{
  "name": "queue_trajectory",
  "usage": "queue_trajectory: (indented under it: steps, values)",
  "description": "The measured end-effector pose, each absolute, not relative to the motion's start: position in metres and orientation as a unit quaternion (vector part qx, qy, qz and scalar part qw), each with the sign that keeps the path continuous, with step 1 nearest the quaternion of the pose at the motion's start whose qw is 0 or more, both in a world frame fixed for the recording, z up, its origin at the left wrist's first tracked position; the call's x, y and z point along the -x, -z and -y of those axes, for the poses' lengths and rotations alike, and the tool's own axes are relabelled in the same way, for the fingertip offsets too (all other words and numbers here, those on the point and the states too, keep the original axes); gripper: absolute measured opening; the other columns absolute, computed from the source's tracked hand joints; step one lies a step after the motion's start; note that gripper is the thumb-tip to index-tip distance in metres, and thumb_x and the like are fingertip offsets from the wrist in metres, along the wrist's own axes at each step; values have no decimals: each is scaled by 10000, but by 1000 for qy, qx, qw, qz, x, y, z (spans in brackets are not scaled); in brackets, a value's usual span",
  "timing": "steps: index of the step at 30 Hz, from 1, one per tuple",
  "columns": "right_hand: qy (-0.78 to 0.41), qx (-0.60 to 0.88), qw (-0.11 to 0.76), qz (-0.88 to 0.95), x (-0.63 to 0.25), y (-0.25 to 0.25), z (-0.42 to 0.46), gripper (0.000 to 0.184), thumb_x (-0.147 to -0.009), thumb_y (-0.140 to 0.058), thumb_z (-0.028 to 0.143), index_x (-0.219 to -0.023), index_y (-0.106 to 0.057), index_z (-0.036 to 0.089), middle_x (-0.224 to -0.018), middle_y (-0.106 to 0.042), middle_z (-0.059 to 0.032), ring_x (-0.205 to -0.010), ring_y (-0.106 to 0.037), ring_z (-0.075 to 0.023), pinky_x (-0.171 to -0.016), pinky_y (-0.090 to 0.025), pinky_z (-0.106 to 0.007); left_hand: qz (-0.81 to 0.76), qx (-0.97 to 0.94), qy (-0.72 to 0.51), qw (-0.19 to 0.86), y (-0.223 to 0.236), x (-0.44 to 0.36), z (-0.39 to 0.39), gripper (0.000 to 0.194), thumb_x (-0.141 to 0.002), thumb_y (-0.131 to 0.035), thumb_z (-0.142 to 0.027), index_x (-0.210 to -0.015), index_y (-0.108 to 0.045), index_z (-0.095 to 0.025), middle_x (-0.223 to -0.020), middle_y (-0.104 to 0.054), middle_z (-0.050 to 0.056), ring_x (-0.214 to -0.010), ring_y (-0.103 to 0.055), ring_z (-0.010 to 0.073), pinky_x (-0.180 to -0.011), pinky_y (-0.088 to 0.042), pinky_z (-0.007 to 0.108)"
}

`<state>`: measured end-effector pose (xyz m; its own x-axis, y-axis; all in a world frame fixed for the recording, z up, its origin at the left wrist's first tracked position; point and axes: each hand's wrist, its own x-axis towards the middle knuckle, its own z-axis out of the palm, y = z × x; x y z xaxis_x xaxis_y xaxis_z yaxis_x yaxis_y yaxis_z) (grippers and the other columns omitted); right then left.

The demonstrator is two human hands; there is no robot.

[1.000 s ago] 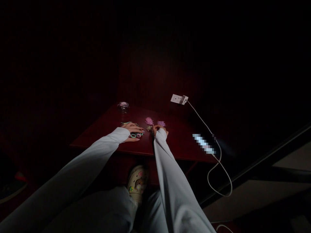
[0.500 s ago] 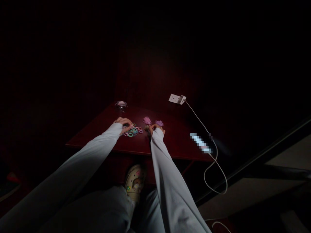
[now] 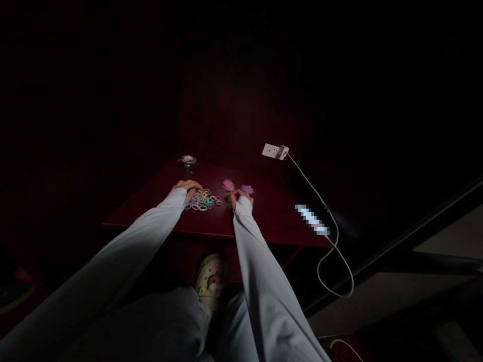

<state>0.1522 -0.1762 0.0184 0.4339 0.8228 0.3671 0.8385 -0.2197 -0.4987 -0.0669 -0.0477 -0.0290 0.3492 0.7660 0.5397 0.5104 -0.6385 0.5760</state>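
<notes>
A loose pile of small coloured hair ties (image 3: 204, 200) lies on the dark red table, in green, pink, yellow and purple. My left hand (image 3: 187, 186) rests at the pile's left edge, its fingers stretched out over it and nothing visible in them. To the right, my right hand (image 3: 240, 196) is closed with fingertips pinched low over the table, beside a small dull yellowish heap (image 3: 227, 198). What the pinch holds is too small to make out. Just beyond that hand sit a pink heap of hair ties (image 3: 228, 185) and a purple heap of hair ties (image 3: 247, 189).
A clear round jar (image 3: 187, 162) stands at the table's (image 3: 151, 216) back left. On the right, a blurred-out phone-like object (image 3: 312, 219) lies with a white cable (image 3: 309, 181) running to a wall socket (image 3: 272, 151). A shoe with charms (image 3: 211, 281) shows below the table edge.
My left hand has drawn back leftward, uncovering more of the hair tie pile. My right hand has shifted slightly left towards the yellowish heap.
</notes>
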Motion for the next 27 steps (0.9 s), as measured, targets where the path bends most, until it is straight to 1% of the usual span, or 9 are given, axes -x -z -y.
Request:
queue_trajectory:
  steps: [4,8,12,14,17,20,23,25,27]
  values:
    - [31,779,327,534,-152,-17,176,221,-1030,-553,285,-895,-718,228,-1082,-759,-44,-1130,-623,-232,-984,-393,-343,-359,-823,-408,163,28,70,48,319,-1032,-480,-310,-1057,-797,-272,-1259,-794,13,-1182,-654,231,-1135,-452,375]
    - [30,771,340,538,-152,-15,174,189,-1015,-587,257,-918,-747,227,-1065,-766,-39,-1118,-630,-230,-987,-398,-342,-401,-795,-424,165,21,69,55,377,-1036,-415,-253,-1019,-791,-253,-1227,-805,24,-1191,-678,217,-1146,-459,346]
    - [37,765,341,545,-154,-14,173,194,-1018,-586,248,-943,-764,224,-1073,-759,-49,-1115,-635,-233,-999,-424,-348,-526,-738,-397,143,9,73,66,361,-1018,-449,-221,-1058,-804,-272,-1291,-792,17,-1242,-672,259,-1198,-434,395]
    - [41,765,335,549,-157,-15,173,207,-1026,-578,254,-958,-770,223,-1093,-749,-58,-1122,-637,-236,-1009,-446,-351,-574,-710,-386,132,5,77,70,347,-997,-469,-192,-1066,-803,-254,-1316,-782,41,-1266,-672,289,-1217,-427,432]
    - [60,751,331,568,-157,-13,171,222,-1034,-576,262,-996,-790,218,-1130,-734,-79,-1130,-639,-243,-1047,-481,-363,-601,-683,-393,132,6,80,69,357,-985,-462,-169,-1124,-785,-228,-1387,-754,75,-1321,-660,298,-1282,-379,472]
    - [79,714,341,607,-146,-5,170,251,-1035,-599,268,-1175,-800,212,-1343,-696,-115,-1269,-621,-251,-1141,-488,-376,-598,-668,-414,158,15,78,55,379,-973,-446,-187,-1170,-768,-220,-1386,-751,92,-1355,-652,285,-1312,-362,472]
    - [64,666,313,674,-120,6,168,443,-1040,-638,345,-1464,-687,224,-1693,-483,-115,-1540,-474,-251,-1266,-421,-367,-577,-659,-426,227,23,71,36,357,-925,-470,-220,-1105,-777,-253,-1208,-805,63,-1275,-695,274,-1174,-518,398]
    - [48,683,286,670,-102,11,167,553,-1056,-626,383,-1574,-596,191,-1763,-405,-130,-1636,-368,-279,-1331,-351,-404,-548,-661,-445,254,27,66,28,356,-927,-471,-282,-1107,-777,-268,-1061,-820,29,-1147,-735,265,-1105,-560,398]
    - [22,702,258,664,-87,11,167,623,-1085,-582,442,-1633,-526,151,-1765,-404,-164,-1651,-360,-296,-1352,-327,-429,-537,-664,-437,283,30,63,26,381,-944,-458,-358,-1120,-777,-246,-1008,-818,30,-1045,-755,259,-1045,-586,391]
